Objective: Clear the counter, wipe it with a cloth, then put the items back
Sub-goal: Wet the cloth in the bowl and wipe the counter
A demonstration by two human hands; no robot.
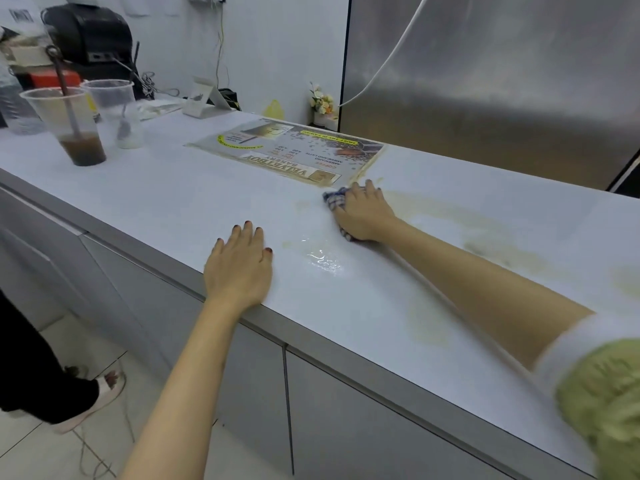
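Wiping is under way: the right hand (363, 213) presses a checked cloth (334, 197) onto the counter (173, 188) at the menu sheet's (287, 154) near right corner, fingers curled over it. The left hand (239, 268) lies flat in front of the menu, fingers straight and together. Brown stains (485, 233) right of the menu and a wet patch (323, 259) before it are unwiped, and two cups (65, 126) stand left of it, so I judge it under half done.

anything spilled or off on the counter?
Yes. A clear puddle lies between the left hand and the right hand, which holds a checked cloth. Brown smears streak the counter to the right, and the menu sheet's near edge looks stained brown.
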